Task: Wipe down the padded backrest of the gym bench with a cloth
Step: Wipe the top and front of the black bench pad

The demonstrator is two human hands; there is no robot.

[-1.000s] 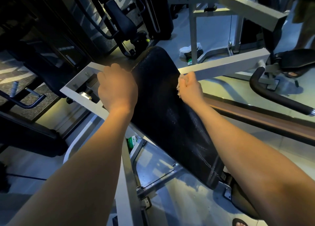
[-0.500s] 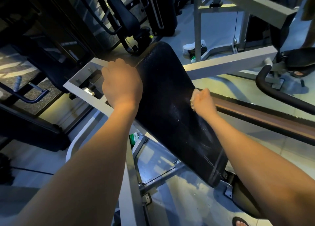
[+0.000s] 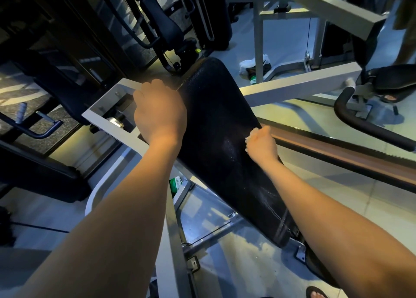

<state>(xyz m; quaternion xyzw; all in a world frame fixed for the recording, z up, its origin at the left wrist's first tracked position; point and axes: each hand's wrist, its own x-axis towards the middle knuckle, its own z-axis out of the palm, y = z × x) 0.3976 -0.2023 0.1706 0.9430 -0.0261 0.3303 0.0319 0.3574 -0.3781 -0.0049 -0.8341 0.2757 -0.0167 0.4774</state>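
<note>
Left hand [image 3: 160, 112]: arm extended forward, knuckles up; grip curled over the upper left edge of the backrest [image 3: 216, 117]. Fingertips are hidden, so the hold is only presumed to be on the pad.
Right hand [image 3: 263, 144]: arm extended, wrist dropped; grip closed as a fist around the cloth [image 3: 249, 138].
Cloth: pale, mostly enclosed in the fist; a small fringe is pressed to the pad near its right edge, about mid-length.
Backrest: black, inclined on the white-framed bench [image 3: 292, 87]; pale streaks are noted below the fist.

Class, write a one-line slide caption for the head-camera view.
Right hand presses a small pale cloth against the black padded backrest while the left hand grips its opposite edge.
</note>
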